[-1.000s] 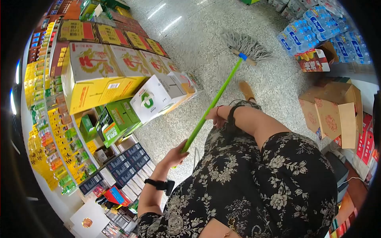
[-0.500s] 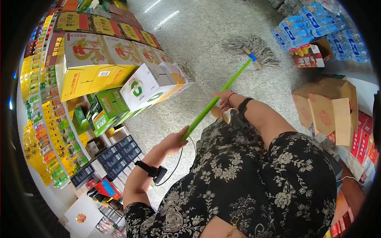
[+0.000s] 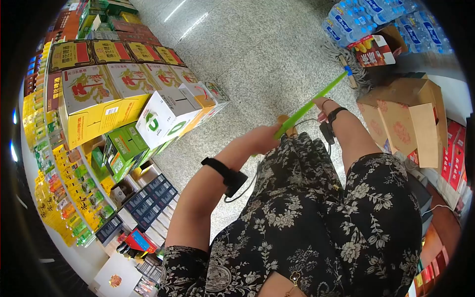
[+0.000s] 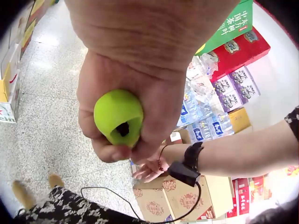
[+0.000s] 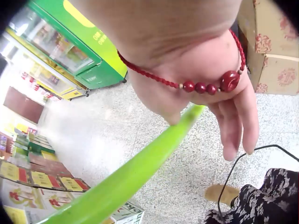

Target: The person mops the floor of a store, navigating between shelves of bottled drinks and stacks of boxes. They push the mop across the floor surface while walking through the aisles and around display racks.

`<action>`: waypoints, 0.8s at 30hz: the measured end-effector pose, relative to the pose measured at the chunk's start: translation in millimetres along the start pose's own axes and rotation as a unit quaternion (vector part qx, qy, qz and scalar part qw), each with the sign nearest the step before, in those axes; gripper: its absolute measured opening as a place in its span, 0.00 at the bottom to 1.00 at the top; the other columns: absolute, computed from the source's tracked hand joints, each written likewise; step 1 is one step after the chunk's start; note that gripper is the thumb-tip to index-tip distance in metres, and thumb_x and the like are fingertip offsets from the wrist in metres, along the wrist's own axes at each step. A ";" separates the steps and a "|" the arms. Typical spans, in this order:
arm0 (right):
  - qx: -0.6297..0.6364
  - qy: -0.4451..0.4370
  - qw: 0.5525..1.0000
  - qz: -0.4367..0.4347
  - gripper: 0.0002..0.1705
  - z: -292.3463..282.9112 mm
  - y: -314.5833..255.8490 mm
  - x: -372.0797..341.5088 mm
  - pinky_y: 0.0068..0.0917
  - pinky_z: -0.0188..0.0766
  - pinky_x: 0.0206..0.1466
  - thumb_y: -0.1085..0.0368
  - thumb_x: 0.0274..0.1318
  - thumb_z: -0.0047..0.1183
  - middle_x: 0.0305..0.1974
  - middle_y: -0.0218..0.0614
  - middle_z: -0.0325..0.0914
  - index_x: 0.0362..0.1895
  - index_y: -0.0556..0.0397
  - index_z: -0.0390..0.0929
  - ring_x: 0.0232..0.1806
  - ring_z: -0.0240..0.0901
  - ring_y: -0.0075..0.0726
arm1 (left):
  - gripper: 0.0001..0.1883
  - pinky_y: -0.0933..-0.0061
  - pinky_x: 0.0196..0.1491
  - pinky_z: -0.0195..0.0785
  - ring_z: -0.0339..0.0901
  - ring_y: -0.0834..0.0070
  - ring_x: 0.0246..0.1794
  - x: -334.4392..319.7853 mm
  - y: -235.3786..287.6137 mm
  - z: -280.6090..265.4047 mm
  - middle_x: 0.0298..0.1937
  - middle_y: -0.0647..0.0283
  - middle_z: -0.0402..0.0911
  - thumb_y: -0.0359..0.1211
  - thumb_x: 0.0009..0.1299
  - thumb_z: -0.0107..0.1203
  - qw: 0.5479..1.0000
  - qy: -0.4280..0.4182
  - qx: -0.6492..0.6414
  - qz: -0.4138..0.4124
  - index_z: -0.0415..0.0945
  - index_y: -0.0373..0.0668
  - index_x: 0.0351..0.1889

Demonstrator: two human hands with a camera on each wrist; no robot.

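In the head view, a mop lies across the floor, its grey strands [image 3: 363, 76] beside cardboard boxes and its green handle [image 3: 309, 106] slanting back toward the body. My left hand [image 3: 264, 139] grips the handle's top end; the left wrist view shows the fingers of this hand [image 4: 131, 109] curled round the green end cap [image 4: 117, 114]. Farther down the handle is my right hand [image 3: 321, 109]. In the right wrist view, the handle [image 5: 135, 172] passes between the thumb and fingers of this hand [image 5: 196, 88], with several fingers hanging fairly straight; the index finger is hidden.
Stacked drink cartons [image 3: 106, 106] and shelves line the left side. Bottled water packs [image 3: 349, 22] and an opened cardboard box [image 3: 403, 123] stand at the right. A shoe [image 5: 222, 193] and a black cable [image 5: 266, 147] show low in the right wrist view.
The mop head has moved right across the floor, close to the bottled water and boxes. My left hand has moved forward and right with the handle's end; my right hand has also shifted right.
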State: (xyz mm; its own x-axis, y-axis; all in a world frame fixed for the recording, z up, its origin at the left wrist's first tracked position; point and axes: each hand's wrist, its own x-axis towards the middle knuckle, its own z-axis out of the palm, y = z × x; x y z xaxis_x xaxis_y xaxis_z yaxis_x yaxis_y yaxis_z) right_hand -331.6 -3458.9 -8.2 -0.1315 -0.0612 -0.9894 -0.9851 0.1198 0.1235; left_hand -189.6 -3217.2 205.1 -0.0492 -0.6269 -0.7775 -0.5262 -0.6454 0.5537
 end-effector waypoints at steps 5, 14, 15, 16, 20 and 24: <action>0.142 0.040 0.988 -0.040 0.39 19.1 8.1 -18.9 0.45 0.78 0.25 0.40 0.55 0.37 0.34 0.51 0.76 0.58 0.61 0.56 0.27 0.78 0.48 | 0.30 0.66 0.28 0.69 0.76 0.66 0.22 -1.9 3.5 3.1 0.27 0.53 0.77 0.38 0.63 0.49 1.000 -0.007 -0.015 -0.001 0.54 0.51 0.64; -0.023 -0.050 0.986 -0.157 0.20 217.4 2.6 -35.2 0.41 0.78 0.23 0.58 0.57 0.40 0.25 0.50 0.78 0.32 0.66 0.73 0.24 0.78 0.44 | 0.33 0.71 0.24 0.67 0.72 0.73 0.18 -151.2 -107.3 101.7 0.25 0.58 0.74 0.37 0.63 0.49 0.995 0.025 -0.073 -0.070 0.51 0.54 0.67; -0.026 -0.057 0.984 -0.168 0.20 250.2 5.3 -42.1 0.41 0.77 0.22 0.59 0.59 0.37 0.25 0.47 0.79 0.31 0.65 0.73 0.22 0.78 0.41 | 0.33 0.72 0.24 0.67 0.70 0.75 0.18 -177.0 -128.7 120.5 0.24 0.59 0.73 0.37 0.64 0.50 0.992 0.033 -0.091 -0.085 0.51 0.55 0.67; -0.042 -0.080 0.981 -0.174 0.19 283.8 9.0 -52.0 0.39 0.77 0.22 0.59 0.59 0.37 0.26 0.47 0.79 0.34 0.65 0.72 0.22 0.78 0.40 | 0.33 0.73 0.24 0.66 0.68 0.77 0.17 -204.5 -146.8 141.5 0.24 0.61 0.72 0.37 0.64 0.51 0.988 0.039 -0.110 -0.101 0.51 0.56 0.68; -0.210 -0.142 0.951 -0.180 0.24 405.3 18.2 -103.7 0.35 0.77 0.23 0.54 0.60 0.39 0.29 0.49 0.78 0.44 0.67 0.67 0.25 0.78 0.44 | 0.33 0.74 0.25 0.65 0.67 0.79 0.19 -315.0 -195.9 218.4 0.27 0.63 0.73 0.37 0.65 0.51 0.956 0.032 -0.226 -0.185 0.50 0.58 0.68; -0.329 -0.248 0.890 -0.193 0.27 501.1 48.9 -110.3 0.34 0.77 0.31 0.54 0.60 0.37 0.35 0.48 0.79 0.53 0.67 0.61 0.33 0.79 0.39 | 0.33 0.76 0.26 0.65 0.66 0.79 0.18 -395.7 -219.6 297.7 0.25 0.64 0.72 0.38 0.66 0.52 0.925 0.058 -0.296 -0.231 0.50 0.58 0.68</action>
State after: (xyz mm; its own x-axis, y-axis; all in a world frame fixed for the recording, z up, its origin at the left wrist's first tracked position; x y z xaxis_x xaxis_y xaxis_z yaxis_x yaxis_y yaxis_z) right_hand -309.7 -2949.8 68.8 0.1347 0.4929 -0.8596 -0.8195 -0.4323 -0.3762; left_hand -307.3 -2697.4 302.3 0.1735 -0.2458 -0.9537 0.0894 -0.9604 0.2638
